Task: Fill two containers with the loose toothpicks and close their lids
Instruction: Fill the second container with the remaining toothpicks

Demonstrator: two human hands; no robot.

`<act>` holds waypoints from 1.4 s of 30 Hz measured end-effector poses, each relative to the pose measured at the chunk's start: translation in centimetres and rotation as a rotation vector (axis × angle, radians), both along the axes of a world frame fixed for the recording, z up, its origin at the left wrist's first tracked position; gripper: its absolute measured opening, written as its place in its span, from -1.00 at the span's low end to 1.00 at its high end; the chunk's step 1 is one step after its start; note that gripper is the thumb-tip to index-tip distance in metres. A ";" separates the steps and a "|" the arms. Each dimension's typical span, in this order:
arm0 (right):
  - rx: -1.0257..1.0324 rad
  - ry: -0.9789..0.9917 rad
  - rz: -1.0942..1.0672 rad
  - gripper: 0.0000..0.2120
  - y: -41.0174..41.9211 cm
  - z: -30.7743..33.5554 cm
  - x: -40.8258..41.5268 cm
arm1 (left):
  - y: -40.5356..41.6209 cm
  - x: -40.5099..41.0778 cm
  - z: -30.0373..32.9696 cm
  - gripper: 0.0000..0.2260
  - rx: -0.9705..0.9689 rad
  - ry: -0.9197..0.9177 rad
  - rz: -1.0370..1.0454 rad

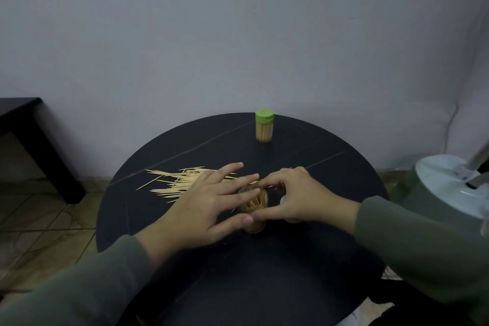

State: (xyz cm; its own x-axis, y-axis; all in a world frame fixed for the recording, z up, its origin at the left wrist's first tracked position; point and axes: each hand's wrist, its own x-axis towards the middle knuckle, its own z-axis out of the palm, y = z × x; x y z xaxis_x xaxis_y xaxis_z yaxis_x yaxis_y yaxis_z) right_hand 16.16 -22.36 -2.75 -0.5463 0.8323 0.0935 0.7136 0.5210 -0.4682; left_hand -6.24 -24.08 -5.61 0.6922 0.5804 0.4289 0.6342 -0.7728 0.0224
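Observation:
An open clear toothpick container (254,204), partly filled, stands near the middle of the round black table (264,272). My right hand (299,193) curls its index finger and thumb round the container's rim from the right. My left hand (211,201) reaches in from the left with straight, spread fingers over the opening, its thumb touching the container's near side. A heap of loose toothpicks (177,182) lies on the table behind my left hand. A second container (264,131), full and with its green lid (264,116) on, stands at the far edge. A pale object (294,219) shows under my right palm.
A dark side table (29,124) stands on the tiled floor at the left. A green and white appliance (447,193) sits close to the table's right edge. A plain wall rises just behind the table.

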 end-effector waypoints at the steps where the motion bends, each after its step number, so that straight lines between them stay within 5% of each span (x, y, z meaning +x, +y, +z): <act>1: 0.001 -0.004 -0.007 -0.46 0.0 0.0 0.0 | -0.1 0.1 0.1 -0.53 0.006 -0.025 -0.001; 9: -0.038 -0.082 -0.006 -0.43 -0.1 0.6 0.1 | 0.2 0.0 0.4 -0.57 0.027 0.031 -0.068; 13: -0.058 -0.353 0.104 -0.24 0.5 1.9 1.0 | 0.4 0.0 0.2 -0.57 -0.082 -0.250 0.041; 15: -0.062 -0.312 0.115 -0.37 1.2 2.3 2.1 | 0.9 0.1 0.3 -0.64 -0.103 -0.330 0.209; 18: 0.122 -0.294 -0.034 -0.58 2.8 2.1 3.5 | 2.0 -0.2 -0.1 -0.76 -0.226 -0.200 0.368; 24: 0.209 -0.603 -0.231 -0.80 5.0 -0.3 4.6 | 3.0 -0.3 -0.9 -0.83 -0.435 -0.029 0.341; 29: 0.154 -0.700 -0.260 -0.92 5.9 -1.0 4.5 | 3.5 0.1 -1.0 -0.90 -0.429 -0.025 0.350; 42: 0.205 -0.503 -0.162 -0.76 6.4 -2.2 2.6 | 4.9 1.0 -1.6 -0.84 -0.306 0.043 0.469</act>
State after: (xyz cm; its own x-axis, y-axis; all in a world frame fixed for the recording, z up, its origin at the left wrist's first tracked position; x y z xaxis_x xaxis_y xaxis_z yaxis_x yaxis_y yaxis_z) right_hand 18.74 -15.93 -4.98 -0.4319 0.9016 0.0231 0.9013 0.4305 0.0491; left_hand -5.21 -19.20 -7.19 0.3429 0.9240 0.1694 0.9138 -0.3699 0.1678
